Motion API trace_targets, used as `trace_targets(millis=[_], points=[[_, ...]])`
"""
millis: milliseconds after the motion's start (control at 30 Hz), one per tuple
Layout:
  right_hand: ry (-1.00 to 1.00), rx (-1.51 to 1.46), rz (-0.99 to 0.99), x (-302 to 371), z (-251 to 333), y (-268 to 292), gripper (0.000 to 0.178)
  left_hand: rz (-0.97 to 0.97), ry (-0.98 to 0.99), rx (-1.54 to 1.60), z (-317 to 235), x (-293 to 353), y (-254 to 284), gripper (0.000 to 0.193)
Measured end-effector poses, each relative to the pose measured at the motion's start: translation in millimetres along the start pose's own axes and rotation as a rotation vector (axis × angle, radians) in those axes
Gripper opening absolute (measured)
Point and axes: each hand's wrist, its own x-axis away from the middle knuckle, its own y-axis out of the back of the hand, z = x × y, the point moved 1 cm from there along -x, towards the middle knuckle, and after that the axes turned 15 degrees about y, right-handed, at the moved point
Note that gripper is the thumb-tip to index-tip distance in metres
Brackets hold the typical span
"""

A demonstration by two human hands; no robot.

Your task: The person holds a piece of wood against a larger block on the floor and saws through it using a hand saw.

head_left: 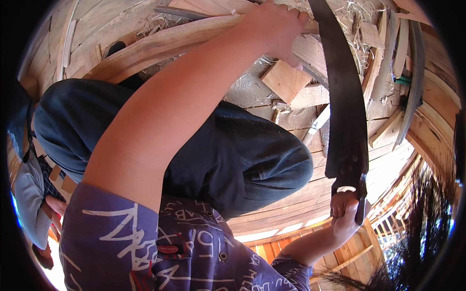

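My right hand (345, 209) is closed around the handle of a handsaw (343, 92). Its long dark blade runs up to the top of the view, teeth toward the left. At the top, my left hand (279, 30) grips a wooden board (310, 51), fingers curled over it and thumb lower down. The blade lies just right of that hand and crosses the board's end; whether it has cut in, I cannot tell. Below my left hand lies a square wood offcut (285, 81). A long curved timber (167, 44) runs leftward behind my left forearm.
Shavings (357, 9) and scrap wood litter the plank floor (257, 223). Several narrow strips (402, 46) and a curved timber (416, 80) lie on the right. My bent knees, in dark trousers, fill the middle. At the left edge sits another person in a grey sleeve (30, 194).
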Motion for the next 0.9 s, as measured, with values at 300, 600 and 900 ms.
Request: trace_targets(millis=[300, 600, 900], points=[[0.06, 0.01, -0.069, 14.5, -19.5, 1.5, 0.05, -0.075, -0.019, -0.067, -13.1, 5.1, -0.2, 0.083], [0.024, -0.031, 0.051, -42.3, -33.2, -18.1, 0.049, 0.004, -0.001, -0.054, -9.8, -3.3, -4.1, 0.086], [0.113, -0.059, 0.001, 36.0, -2.1, 22.0, 0.052, -0.016, 0.027, -0.076, -10.9, -2.3, -4.6, 0.089]])
